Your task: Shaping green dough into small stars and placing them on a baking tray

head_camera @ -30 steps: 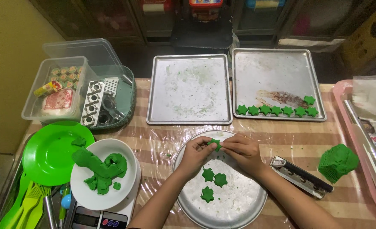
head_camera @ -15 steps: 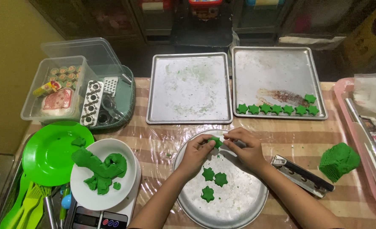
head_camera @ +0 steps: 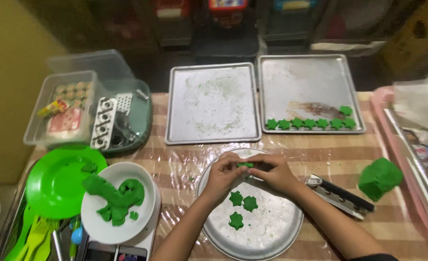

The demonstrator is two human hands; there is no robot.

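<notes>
Green dough piece (head_camera: 245,165) pinched between our left hand (head_camera: 225,175) and right hand (head_camera: 273,173).
Seemingly star-shaped, mostly hidden; three dough stars (head_camera: 242,208) at six o'clock on the round tray (head_camera: 286,231).

**One head camera, looking down**

A single view from the person's head faces steeply down and forward over the counter (head_camera: 320,159). It sits close above the hands, which enter from the bottom edge. The far baking trays (head_camera: 213,104) lie near the top.

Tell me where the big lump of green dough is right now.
In the head view, the dough lump sits on the table's right side, beside the pink tray and just right of the black tool.
</notes>
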